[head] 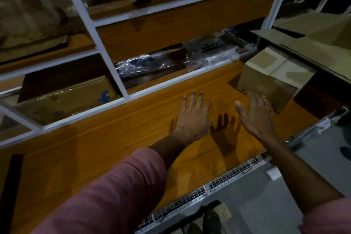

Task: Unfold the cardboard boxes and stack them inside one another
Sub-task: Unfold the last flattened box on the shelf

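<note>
Head view is showing a wooden tabletop (106, 150) running bare from the left edge to both hands, with a white shelf frame (106, 57) bordering its far side and a wire mesh strip (218, 182) lining its near edge. Left hand (193, 118) is hovering with fingers spread, holding nothing. Right hand (256, 116) is reaching with fingers straight, just beside a cardboard box (273, 76). That box is sitting at the tabletop's right end, flaps closed, tan, with paler tape patches on top.
</note>
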The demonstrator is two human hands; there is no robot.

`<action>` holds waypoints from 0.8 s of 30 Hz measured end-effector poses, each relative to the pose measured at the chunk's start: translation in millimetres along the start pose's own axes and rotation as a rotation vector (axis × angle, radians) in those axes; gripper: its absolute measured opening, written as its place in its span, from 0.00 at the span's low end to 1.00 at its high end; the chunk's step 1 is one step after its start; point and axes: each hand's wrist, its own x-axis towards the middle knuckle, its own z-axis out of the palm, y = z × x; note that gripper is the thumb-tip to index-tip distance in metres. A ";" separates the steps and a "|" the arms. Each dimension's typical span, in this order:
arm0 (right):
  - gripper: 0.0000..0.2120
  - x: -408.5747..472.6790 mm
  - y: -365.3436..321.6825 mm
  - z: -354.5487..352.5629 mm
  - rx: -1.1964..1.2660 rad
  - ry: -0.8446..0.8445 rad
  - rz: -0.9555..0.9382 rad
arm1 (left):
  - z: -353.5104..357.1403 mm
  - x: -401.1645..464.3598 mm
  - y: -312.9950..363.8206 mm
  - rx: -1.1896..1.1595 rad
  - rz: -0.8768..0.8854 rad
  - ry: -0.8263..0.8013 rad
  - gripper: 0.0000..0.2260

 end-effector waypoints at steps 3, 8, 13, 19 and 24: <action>0.42 42.8 31.9 -7.8 -0.050 -0.009 0.013 | 2.8 50.0 28.4 -0.005 0.011 -0.026 0.32; 0.38 102.4 73.4 -16.8 -0.140 0.006 -0.007 | 18.1 118.6 71.0 -0.023 0.002 -0.107 0.32; 0.38 148.0 117.9 -19.0 -0.202 -0.005 -0.029 | 29.5 164.7 99.7 0.000 0.011 -0.178 0.33; 0.38 187.3 147.0 -28.5 -0.301 -0.044 -0.039 | 32.9 207.8 120.9 -0.022 0.017 -0.213 0.33; 0.36 208.6 158.2 -35.5 -0.353 -0.142 0.034 | 32.7 238.7 131.8 -0.003 0.045 -0.171 0.34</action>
